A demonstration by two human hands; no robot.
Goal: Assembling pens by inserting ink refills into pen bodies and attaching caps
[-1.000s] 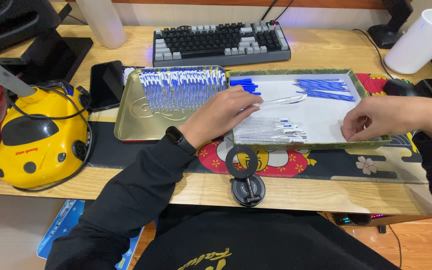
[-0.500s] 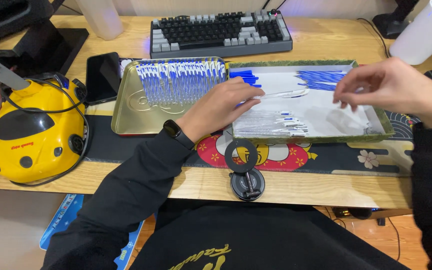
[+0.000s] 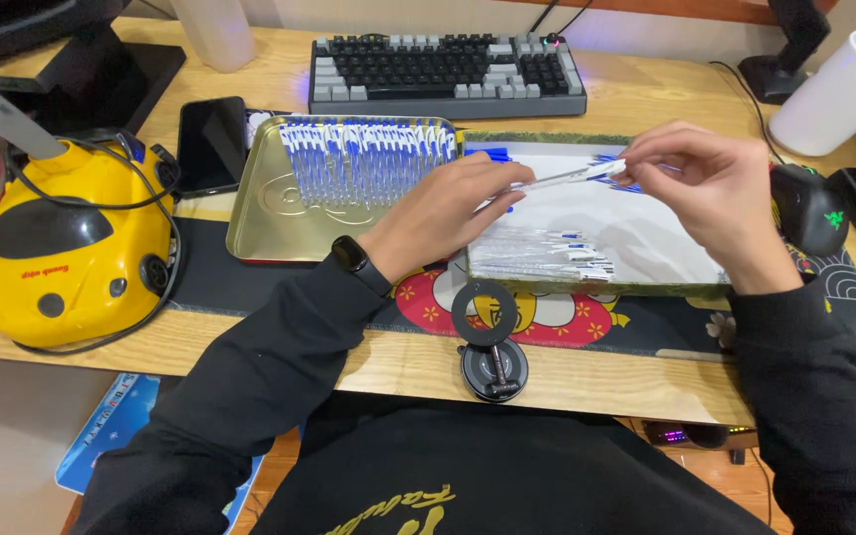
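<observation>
Both hands up over the white-lined tray (image 3: pixel 646 260), sharing 1 thin clear tube with a blue cap end (image 3: pixel 572 176). Left hand (image 3: pixel 453 213) pinching the bare clear end, right hand (image 3: pixel 710 193) pinching at the blue cap; both clenched on the same piece, held just above the tray, not touching it. Looks like a pen refill or similar.

Handling, judging by look: very light, slim, slightly bendy along its length, smooth plastic so likely slippery. Best held by fingertips near each end, as now; squeezing mid-span risks flexing it.

More loose tubes (image 3: pixel 547 253) lying flat in the same tray near its front edge, plus blue caps (image 3: pixel 621 173) at the back. Gold tin tray (image 3: pixel 260 223) just left, with a row of finished capped pieces (image 3: pixel 364 154). Keyboard (image 3: pixel 448 64) behind, yellow car-shaped gadget (image 3: pixel 61 243) far left, black mouse (image 3: pixel 806 210) right.
</observation>
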